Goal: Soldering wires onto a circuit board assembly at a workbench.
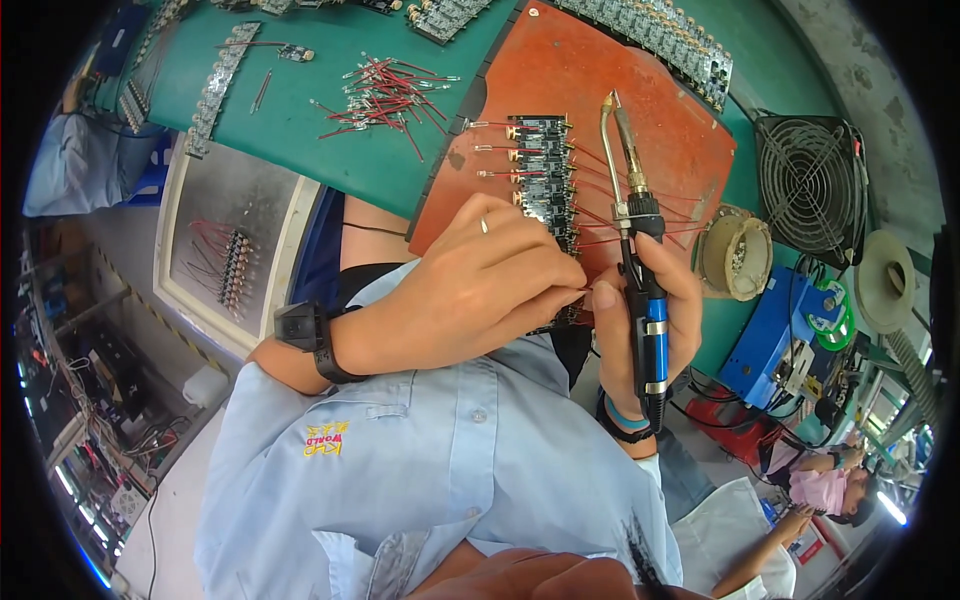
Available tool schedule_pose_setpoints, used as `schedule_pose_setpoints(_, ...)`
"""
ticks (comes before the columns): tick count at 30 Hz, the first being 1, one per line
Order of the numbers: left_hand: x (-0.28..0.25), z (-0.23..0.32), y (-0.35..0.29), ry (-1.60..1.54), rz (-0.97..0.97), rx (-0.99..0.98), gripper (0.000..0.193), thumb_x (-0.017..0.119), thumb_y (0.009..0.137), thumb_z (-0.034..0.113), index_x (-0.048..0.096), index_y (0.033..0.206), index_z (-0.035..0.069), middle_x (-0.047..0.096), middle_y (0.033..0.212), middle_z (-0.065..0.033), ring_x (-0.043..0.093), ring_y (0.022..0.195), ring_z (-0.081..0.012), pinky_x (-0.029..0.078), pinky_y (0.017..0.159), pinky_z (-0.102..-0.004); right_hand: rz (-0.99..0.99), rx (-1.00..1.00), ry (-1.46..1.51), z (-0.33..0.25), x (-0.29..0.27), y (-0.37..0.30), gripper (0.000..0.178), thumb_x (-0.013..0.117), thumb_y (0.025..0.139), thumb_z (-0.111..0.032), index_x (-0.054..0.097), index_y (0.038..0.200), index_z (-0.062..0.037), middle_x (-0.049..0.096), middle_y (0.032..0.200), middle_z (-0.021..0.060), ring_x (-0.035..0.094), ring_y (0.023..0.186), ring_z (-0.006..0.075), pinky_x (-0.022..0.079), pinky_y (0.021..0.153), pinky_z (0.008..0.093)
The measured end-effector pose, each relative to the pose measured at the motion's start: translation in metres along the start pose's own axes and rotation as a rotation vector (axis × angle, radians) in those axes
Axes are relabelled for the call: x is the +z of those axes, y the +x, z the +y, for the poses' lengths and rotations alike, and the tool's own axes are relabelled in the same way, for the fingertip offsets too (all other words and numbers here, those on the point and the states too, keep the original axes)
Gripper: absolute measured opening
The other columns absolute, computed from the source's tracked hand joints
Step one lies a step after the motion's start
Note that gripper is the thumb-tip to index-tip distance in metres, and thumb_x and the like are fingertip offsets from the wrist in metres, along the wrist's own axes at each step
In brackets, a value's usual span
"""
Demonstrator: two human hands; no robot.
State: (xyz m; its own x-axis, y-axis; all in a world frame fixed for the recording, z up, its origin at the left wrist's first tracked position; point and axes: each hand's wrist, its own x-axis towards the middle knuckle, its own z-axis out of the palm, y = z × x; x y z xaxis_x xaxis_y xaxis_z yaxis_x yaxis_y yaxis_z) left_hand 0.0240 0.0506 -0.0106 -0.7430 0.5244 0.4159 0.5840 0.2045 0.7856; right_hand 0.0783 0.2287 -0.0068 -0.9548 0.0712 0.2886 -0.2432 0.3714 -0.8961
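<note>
My right hand point(665, 310) is wrapped round a soldering iron point(650, 330) with a blue and black handle; a thin metal tube runs beside its tip, which points away from me. My left hand point(490, 285) is closed in a pinch close to the right thumb, and what its fingertips hold is too small to make out. Under and beyond the left hand, a row of small black circuit boards point(541, 170) lies on a reddish-brown board point(590, 75). Red wires extend from both sides of the row. The left hand hides the row's near part.
Loose red wires point(390, 95) lie piled on the green mat point(290, 130). A white-framed tray point(180, 230) holds another wired row. To the right are a round pot point(735, 255), a black fan point(810, 185) and a blue device point(765, 335). Other people work at both sides.
</note>
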Motion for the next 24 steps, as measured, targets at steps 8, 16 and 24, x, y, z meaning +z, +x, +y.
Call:
schedule_pose_setpoints(8,-0.001,-0.005,0.001,0.015,0.068,0.060,0.019,0.075,0.071,0.001,0.064,0.087,0.004,0.059,0.078,-0.0052,0.055,0.070,-0.0208,0.042,0.068,-0.0321,0.106,0.071,0.138,-0.004,0.000,0.000,0.040,0.057,0.087,-0.001,0.044,0.126,0.0046,0.064,0.084,0.0150,0.060,0.071,0.0149,0.051,0.065,0.0264)
schedule_pose_setpoints(16,-0.003,-0.003,0.000,0.034,0.021,0.030,0.018,0.074,0.071,0.001,0.063,0.085,0.003,0.059,0.078,-0.0052,0.056,0.070,-0.0212,0.042,0.067,-0.0318,0.049,0.045,0.118,-0.001,-0.001,0.001,0.040,0.056,0.089,-0.003,0.043,0.126,0.0047,0.066,0.084,0.0162,0.062,0.072,0.0165,0.053,0.065,0.0278)
schedule_pose_setpoints(24,-0.024,-0.016,0.008,0.278,0.035,-0.005,0.015,0.073,0.071,0.003,0.062,0.081,0.006,0.061,0.087,-0.0030,0.057,0.085,-0.0218,0.039,0.082,-0.0358,0.207,0.110,0.196,-0.006,-0.010,-0.012,0.052,0.067,0.086,-0.021,0.045,0.124,0.0050,0.064,0.089,0.0182,0.063,0.072,0.0194,0.053,0.068,0.0300)
